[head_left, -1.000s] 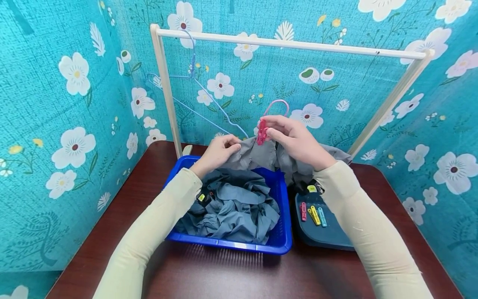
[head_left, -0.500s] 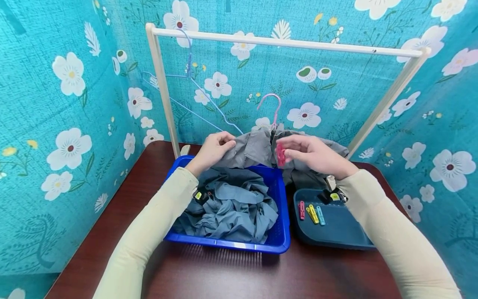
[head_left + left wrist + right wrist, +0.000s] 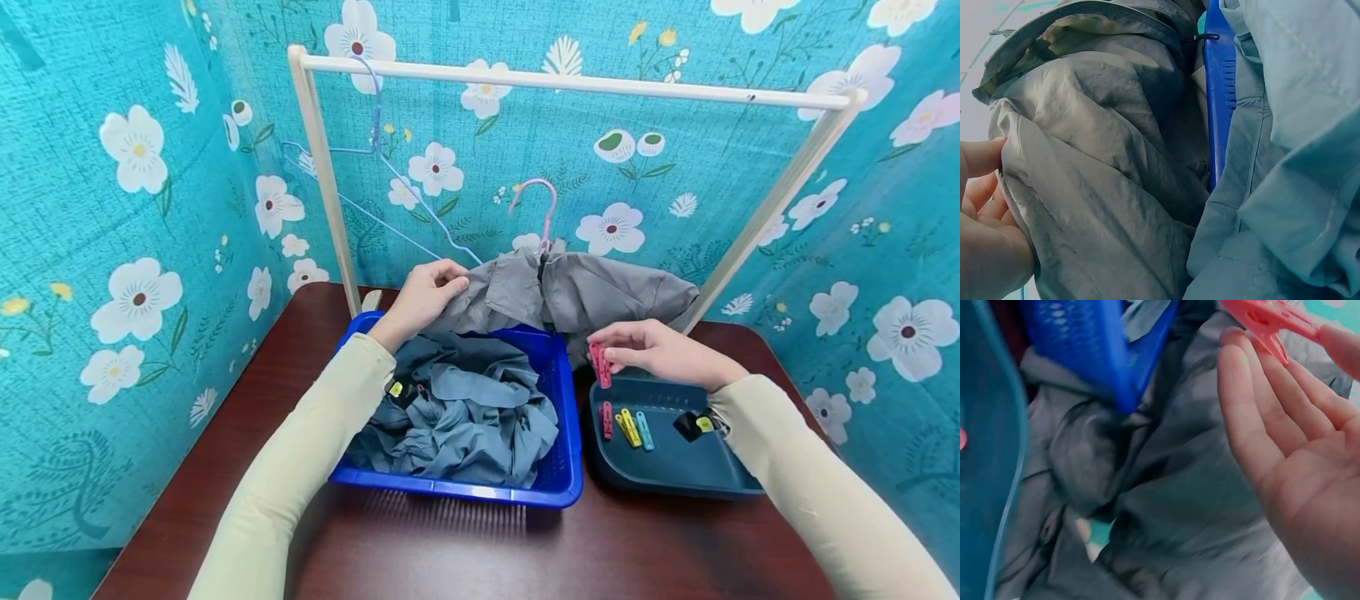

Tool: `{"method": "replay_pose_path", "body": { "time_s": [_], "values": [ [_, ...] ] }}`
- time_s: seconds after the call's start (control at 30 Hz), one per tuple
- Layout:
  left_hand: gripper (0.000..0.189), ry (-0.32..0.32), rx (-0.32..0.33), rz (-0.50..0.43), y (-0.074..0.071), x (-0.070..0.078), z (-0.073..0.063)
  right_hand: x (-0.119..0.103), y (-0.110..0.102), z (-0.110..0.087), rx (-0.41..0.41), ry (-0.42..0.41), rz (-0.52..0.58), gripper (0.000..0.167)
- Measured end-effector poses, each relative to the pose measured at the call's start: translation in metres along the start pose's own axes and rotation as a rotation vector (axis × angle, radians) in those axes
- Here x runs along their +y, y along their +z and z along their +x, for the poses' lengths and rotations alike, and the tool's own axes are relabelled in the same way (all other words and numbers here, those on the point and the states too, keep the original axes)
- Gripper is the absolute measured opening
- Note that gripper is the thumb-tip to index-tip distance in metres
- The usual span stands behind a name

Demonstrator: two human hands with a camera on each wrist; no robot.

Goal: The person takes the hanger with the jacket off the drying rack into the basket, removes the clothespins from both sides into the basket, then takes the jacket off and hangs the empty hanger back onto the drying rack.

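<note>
A grey garment, apparently a jacket, hangs on a pink hanger behind the blue basket. My left hand pinches the garment's left shoulder edge between thumb and fingers; the left wrist view shows the thumb against the grey cloth. In my right hand a red clothespin is pinched between thumb and fingertips, above the left rear corner of the dark tray. The right wrist view shows the clothespin at the fingertips, apart from the cloth.
Red, yellow and blue clothespins lie in the tray. The blue basket holds crumpled blue-grey cloth. A wooden rack spans the table, with a blue hanger at its left end.
My right hand has moved down and right from the pink hanger toward the tray, carrying the red clothespin. The left hand stays at the garment's edge.
</note>
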State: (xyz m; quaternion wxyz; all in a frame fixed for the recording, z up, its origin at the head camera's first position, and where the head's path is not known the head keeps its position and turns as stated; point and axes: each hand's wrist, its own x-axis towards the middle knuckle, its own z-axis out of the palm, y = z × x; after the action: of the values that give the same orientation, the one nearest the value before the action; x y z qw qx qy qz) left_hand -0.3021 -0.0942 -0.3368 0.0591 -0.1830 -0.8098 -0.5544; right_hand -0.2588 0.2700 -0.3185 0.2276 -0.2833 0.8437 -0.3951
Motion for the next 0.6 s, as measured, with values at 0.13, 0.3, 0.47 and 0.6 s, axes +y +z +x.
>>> {"method": "replay_pose_path", "body": {
  "time_s": [0.13, 0.3, 0.47, 0.6],
  "values": [
    [0.016, 0.001, 0.003, 0.004, -0.001, 0.001, -0.001, 0.017, -0.003, -0.005, -0.031, 0.031, -0.008, 0.042],
    [0.016, 0.010, 0.006, -0.003, -0.002, 0.000, -0.001, 0.041, -0.003, -0.012, -0.058, 0.118, 0.008, 0.046],
    [0.016, 0.009, 0.001, -0.013, -0.003, 0.000, -0.001, 0.065, -0.002, -0.016, -0.094, 0.196, 0.094, 0.051],
    [0.016, 0.007, -0.001, -0.013, -0.003, 0.002, -0.002, 0.082, 0.000, -0.016, -0.093, 0.238, 0.142, 0.051]
  ]
}}
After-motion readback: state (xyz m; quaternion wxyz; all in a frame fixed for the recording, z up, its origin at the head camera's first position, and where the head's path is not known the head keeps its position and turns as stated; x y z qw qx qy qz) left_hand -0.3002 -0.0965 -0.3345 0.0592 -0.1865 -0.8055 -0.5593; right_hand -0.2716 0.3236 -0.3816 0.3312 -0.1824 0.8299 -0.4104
